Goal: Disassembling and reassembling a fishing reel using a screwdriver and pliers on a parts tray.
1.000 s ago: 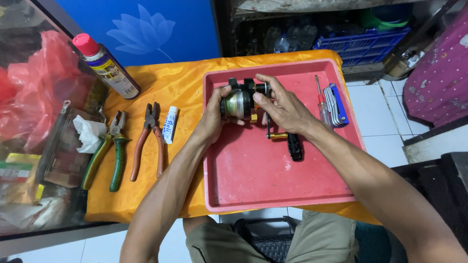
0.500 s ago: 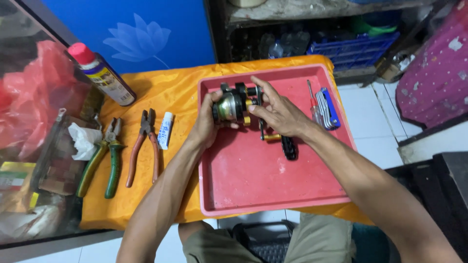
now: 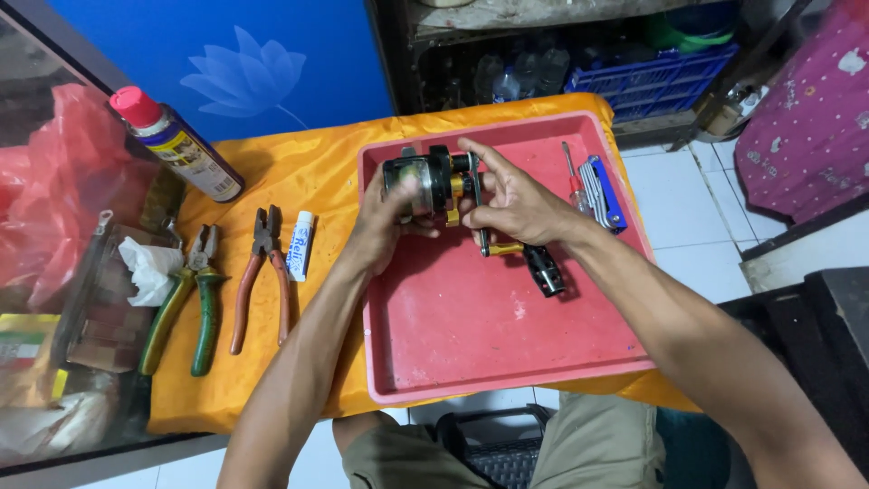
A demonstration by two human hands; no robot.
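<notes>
- One reel (image 3: 433,184), gripped by both hands.
- One tray (image 3: 471,344) under the grip.
- Two pliers (image 3: 186,299) (image 3: 262,272), left of it.
- One tube (image 3: 301,244), left.
- One spray can (image 3: 176,145), far left.
- One screwdriver (image 3: 571,177) and one hex-key set (image 3: 602,192), right.

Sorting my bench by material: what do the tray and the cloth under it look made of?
The red tray looks like moulded plastic: matte, scuffed, with a rounded raised rim. The orange cloth looks like a satin-type synthetic fabric, shiny and creased, though the fibre cannot be told.
</notes>
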